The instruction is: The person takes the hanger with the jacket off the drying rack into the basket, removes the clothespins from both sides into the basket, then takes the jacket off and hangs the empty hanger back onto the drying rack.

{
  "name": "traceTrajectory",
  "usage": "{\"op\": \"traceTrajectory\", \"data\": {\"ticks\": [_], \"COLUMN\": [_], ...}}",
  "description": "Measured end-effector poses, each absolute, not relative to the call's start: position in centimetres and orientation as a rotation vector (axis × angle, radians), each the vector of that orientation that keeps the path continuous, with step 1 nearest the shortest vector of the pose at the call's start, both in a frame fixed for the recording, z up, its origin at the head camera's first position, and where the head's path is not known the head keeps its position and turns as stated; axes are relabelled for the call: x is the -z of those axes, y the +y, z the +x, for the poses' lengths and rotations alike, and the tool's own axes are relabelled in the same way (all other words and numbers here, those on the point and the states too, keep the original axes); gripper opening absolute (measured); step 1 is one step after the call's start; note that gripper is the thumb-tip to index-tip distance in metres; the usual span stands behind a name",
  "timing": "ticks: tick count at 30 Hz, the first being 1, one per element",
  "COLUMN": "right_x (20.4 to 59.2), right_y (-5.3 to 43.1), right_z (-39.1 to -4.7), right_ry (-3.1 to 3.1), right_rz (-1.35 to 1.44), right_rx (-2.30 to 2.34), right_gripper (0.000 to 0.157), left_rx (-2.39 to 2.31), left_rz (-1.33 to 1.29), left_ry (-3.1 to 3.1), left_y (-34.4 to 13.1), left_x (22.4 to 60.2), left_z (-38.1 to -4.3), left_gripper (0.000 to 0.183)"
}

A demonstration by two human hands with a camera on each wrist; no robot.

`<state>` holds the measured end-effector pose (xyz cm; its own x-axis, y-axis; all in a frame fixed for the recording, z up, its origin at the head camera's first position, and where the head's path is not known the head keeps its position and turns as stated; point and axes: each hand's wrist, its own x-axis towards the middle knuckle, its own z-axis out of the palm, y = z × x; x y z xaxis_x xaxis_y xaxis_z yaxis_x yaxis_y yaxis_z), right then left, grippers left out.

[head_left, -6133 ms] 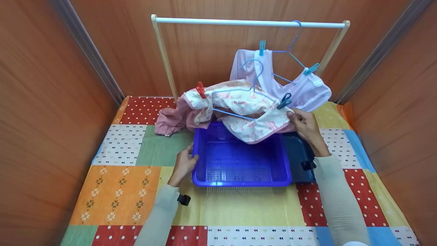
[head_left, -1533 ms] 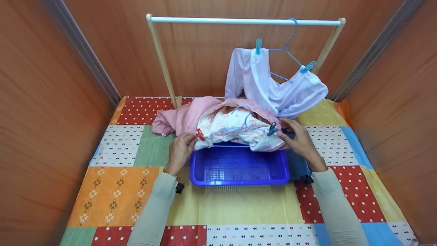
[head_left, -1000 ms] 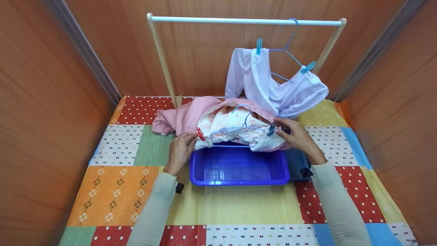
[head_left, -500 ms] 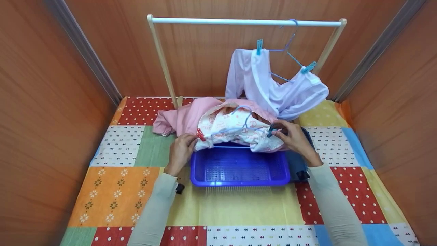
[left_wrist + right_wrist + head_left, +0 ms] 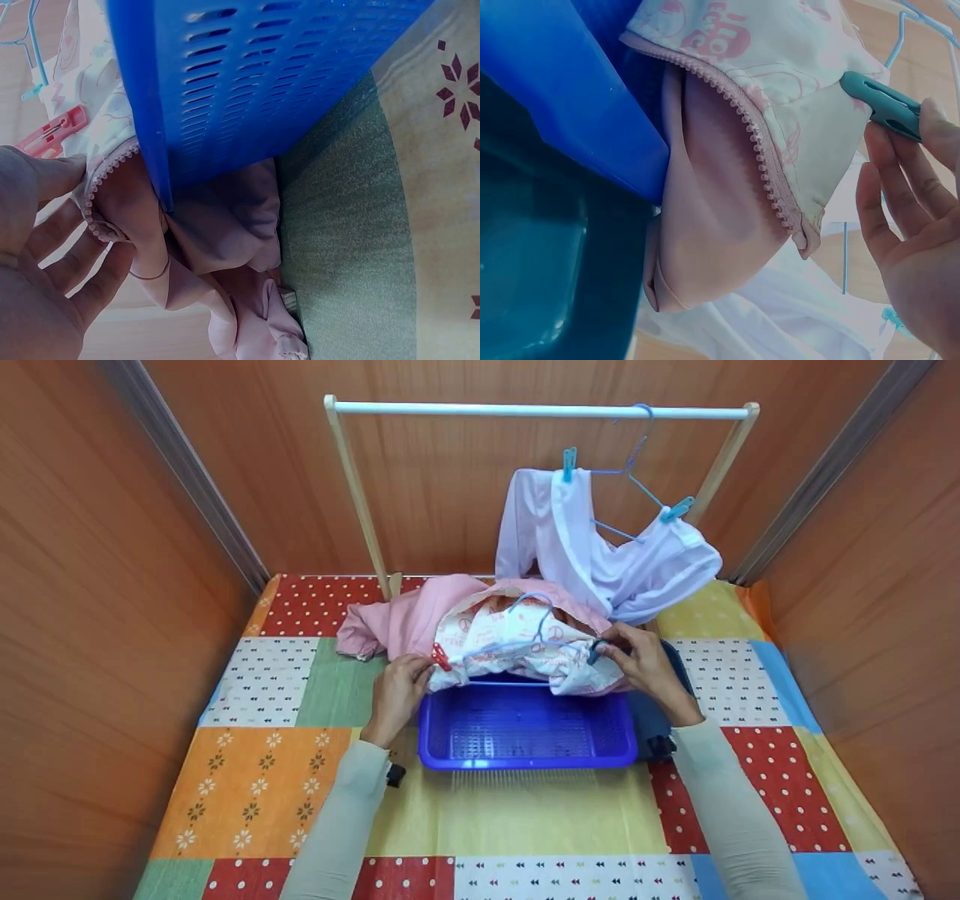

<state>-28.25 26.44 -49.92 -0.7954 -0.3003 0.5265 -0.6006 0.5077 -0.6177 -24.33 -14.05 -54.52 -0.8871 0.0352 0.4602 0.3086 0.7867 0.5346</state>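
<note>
A pink zip-up jacket (image 5: 405,619) with a white printed lining lies bunched over the back of a blue-purple basket (image 5: 525,763). A blue wire hanger (image 5: 541,622) rests on the lining, its hook pointing up. My left hand (image 5: 396,694) pinches the zip edge (image 5: 105,184) of the jacket beside a red clothespin (image 5: 441,657). At the other side, my right hand (image 5: 646,666) pinches a dark teal clothespin (image 5: 881,105) between thumb and fingers. The pin's tip sits on the lining, near the zip corner.
Behind, a rack with a white rail (image 5: 465,409) bears a pale lilac garment (image 5: 574,540) on another hanger, clipped with turquoise clothespins (image 5: 569,463). A dark tray (image 5: 649,712) stands right of the basket. Patchwork cloth (image 5: 525,817) covers the table; wooden panels (image 5: 450,495) enclose it.
My left hand has gone from the basket's rim to the jacket's left edge, and the jacket now lies lower. My right hand has shifted from the jacket's edge onto the dark teal clothespin.
</note>
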Motion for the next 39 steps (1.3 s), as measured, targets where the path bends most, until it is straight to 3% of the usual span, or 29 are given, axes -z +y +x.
{"op": "traceTrajectory", "data": {"ticks": [14,25,39], "right_x": [49.1,45.2,43.5], "right_y": [26.2,24.9,26.0], "right_z": [-27.9,-25.3,-23.9], "right_ry": [-2.291,-2.368,-2.351], "right_rz": [0.732,0.654,0.573], "right_rx": [-1.193,-1.257,-1.261], "right_gripper": [0.009,0.028,0.037], "left_rx": [0.878,0.876,0.895], "left_rz": [-0.268,-0.262,-0.262], "left_ry": [-2.538,-2.54,-2.52], "left_y": [-14.1,-14.1,-14.2], "left_x": [54.4,54.5,54.5], "left_z": [-24.2,-24.3,-24.2], "left_gripper": [0.009,0.009,0.008]}}
